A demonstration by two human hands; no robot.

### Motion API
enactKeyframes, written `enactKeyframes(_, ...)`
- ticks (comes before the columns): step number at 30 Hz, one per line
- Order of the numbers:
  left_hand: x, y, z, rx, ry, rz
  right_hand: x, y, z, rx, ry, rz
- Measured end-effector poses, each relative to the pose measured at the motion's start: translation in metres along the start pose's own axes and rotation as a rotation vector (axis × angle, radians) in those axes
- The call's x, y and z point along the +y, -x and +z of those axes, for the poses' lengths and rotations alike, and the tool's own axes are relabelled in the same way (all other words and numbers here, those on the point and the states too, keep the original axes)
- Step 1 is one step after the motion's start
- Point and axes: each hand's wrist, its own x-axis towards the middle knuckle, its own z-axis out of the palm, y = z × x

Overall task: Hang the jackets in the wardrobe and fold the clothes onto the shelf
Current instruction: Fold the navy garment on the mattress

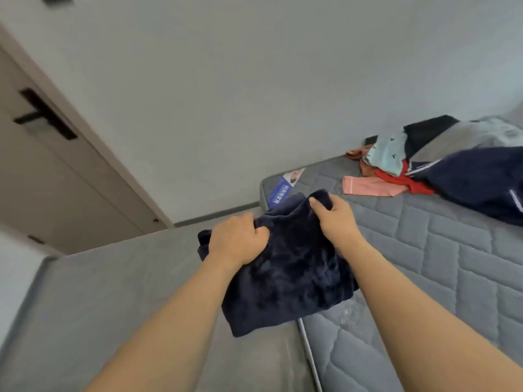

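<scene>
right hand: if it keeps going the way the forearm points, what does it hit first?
Right hand grips the dark blue fleece garment, so that goes with it. Beyond it, likely the mattress label near the mattress corner, then the wall. Depth is unclear.

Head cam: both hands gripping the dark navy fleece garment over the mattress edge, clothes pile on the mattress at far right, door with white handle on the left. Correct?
One error: the door handle is black, not white, as the head view shows. The rest holds: the left hand and right hand both grip the dark navy fleece garment over the mattress edge, with the clothes pile at far right.
</scene>
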Motion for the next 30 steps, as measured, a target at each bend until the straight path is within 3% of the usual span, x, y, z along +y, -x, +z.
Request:
enactKeyframes(7,-0.158,0.098,-0.175,0.156,-0.147,-0.24,-0.163,0.096,0.172,-0.167,-0.017,-0.206)
enactKeyframes(13,-0.261,0.218,-0.282,0.311,-0.239,-0.559,-0.266,0.204,0.295,-0.424,-0.093,-0.405)
enactKeyframes(20,-0.286,0.378,-0.365,0.45,-0.371,-0.925,-0.344,0.35,0.359,-0.735,-0.133,-0.588)
enactKeyframes(30,-0.273,0.578,-0.452,0.607,-0.574,-1.291,-0.416,0.558,0.403,-1.141,-0.308,-0.692)
